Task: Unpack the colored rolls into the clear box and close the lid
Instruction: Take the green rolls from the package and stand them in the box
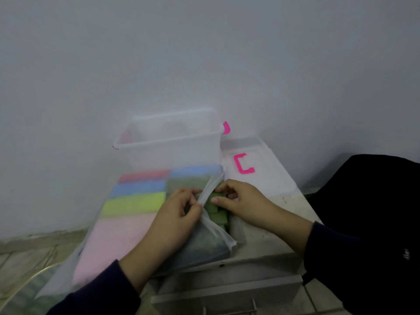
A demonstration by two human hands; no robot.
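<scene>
Step in hand: opening the translucent bag (211,235) of colored rolls, judged from the two hands working at its torn mouth; no roll looks to be in the box yet.
Left hand (175,214): fingers curled, pinching the edge of the bag film and drawing it aside to the left.
Right hand (238,198): fingertips curled onto a green roll (216,209) that shows through the opening, gripping it at its top end.
Colored rolls: still packed in the bag on the table (268,221); red, blue, yellow-green and pink bands show through the film to the left of the hands.
Clear box (168,142): open, standing just behind the bag against the wall, pink clips on its sides; it looks empty, though the haze makes this uncertain.
Lid (261,169): lying flat on the table to the right of the box, pink handle up.
Next move calls for: holding the film wide with the left hand while the right lifts the green roll free, then carrying it up and over the near rim of the box.
</scene>
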